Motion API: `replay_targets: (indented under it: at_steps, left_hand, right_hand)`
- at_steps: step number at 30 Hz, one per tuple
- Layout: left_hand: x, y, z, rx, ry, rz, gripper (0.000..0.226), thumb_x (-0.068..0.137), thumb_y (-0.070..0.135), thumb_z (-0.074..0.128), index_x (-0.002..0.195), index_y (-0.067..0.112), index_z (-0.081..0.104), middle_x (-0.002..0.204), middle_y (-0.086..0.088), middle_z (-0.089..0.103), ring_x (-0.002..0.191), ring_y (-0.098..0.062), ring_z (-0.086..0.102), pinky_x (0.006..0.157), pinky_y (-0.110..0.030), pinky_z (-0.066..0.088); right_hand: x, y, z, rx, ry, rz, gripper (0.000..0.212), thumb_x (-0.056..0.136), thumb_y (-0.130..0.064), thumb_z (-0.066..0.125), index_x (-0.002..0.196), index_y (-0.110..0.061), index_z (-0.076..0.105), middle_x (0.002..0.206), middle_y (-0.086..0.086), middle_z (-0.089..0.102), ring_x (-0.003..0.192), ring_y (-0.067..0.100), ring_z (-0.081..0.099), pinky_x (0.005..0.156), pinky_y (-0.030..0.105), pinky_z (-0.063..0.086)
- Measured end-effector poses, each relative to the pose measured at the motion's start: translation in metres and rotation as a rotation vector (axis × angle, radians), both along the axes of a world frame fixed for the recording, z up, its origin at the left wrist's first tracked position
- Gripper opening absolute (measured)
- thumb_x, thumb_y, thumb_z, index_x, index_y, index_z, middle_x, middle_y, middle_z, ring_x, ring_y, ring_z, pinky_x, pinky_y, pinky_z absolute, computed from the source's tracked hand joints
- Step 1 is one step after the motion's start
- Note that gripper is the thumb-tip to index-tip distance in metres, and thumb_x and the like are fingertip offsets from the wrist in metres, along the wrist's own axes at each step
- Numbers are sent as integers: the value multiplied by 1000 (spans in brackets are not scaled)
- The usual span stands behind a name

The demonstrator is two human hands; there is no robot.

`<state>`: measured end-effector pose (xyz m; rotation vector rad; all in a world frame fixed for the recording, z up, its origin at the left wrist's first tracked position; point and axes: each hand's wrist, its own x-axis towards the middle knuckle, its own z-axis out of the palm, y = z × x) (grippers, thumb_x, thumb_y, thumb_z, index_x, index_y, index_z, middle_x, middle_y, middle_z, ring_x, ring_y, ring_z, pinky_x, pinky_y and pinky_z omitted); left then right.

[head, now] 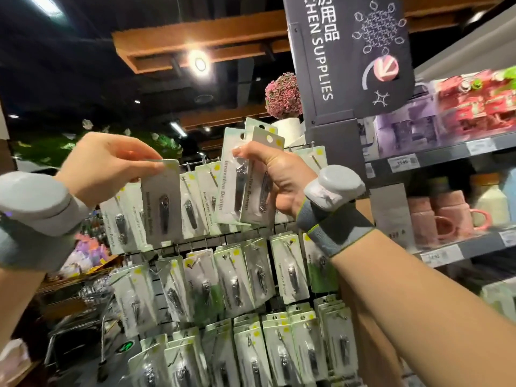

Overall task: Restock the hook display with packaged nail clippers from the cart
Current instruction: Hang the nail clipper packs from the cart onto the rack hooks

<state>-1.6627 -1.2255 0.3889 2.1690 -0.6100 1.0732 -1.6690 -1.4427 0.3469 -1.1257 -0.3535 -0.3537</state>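
While our left hand [106, 166] pinches one pack [163, 201] by its top and our right hand [276, 182] grips a bunch of packs [240, 185], we might miss the hook [187, 165] and drop it.

The left hand [106, 166] and right hand [279, 185] are bare, with no gloves or rings in view. Each wrist carries a grey knitted wristband; the right wristband [332, 230] has lime-green edging and a darker grey panel. A rounded pale-grey plastic pod [335, 185] sits on it at about 12 o'clock. The left wristband [25, 247] bears a similar pod [36, 202]. Both forearms are bare, without sleeves.
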Motion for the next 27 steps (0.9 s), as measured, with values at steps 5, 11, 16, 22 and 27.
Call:
replay_targets:
  at_steps: [5,11,16,22,27]
  left_hand:
    - [7,8,5,15,12,24,5,73,26,77,76,25,73,68,6,71,62,-5,60,60,-18,48]
    - [8,-3,1,-1,19,3,8,72,19,78,74,24,71,68,1,68,60,-9,57,66,-28,45]
    - [3,-9,-2,0,39,34,5,78,17,73,80,18,69,73,-2,66,60,-13,53,58,-23,40]
    - [0,-8,3,0,116,29,3,82,16,68,82,16,71,82,-6,69,72,-18,58,58,-24,49]
    - [4,-5,3,-45,134,1,12,87,5,62,95,9,70,85,-7,68,75,-14,65,60,-10,53]
  right_hand:
    - [2,-4,4,-2,15,-30,55,55,-20,82,106,-2,68,89,14,71,71,28,67,68,48,58]
    - [2,-3,10,-33,4,6,31,69,-13,77,98,-3,70,81,12,69,68,25,63,75,47,57]
    - [4,7,12,-35,-5,49,40,71,-9,76,109,0,67,84,12,69,69,23,64,76,43,57]
    - [6,17,12,-93,-42,55,33,73,-9,74,104,0,69,86,13,70,75,23,65,77,38,55]
    - [6,27,12,-172,-58,-2,24,74,-12,73,97,-3,72,82,6,71,57,9,60,43,13,43]
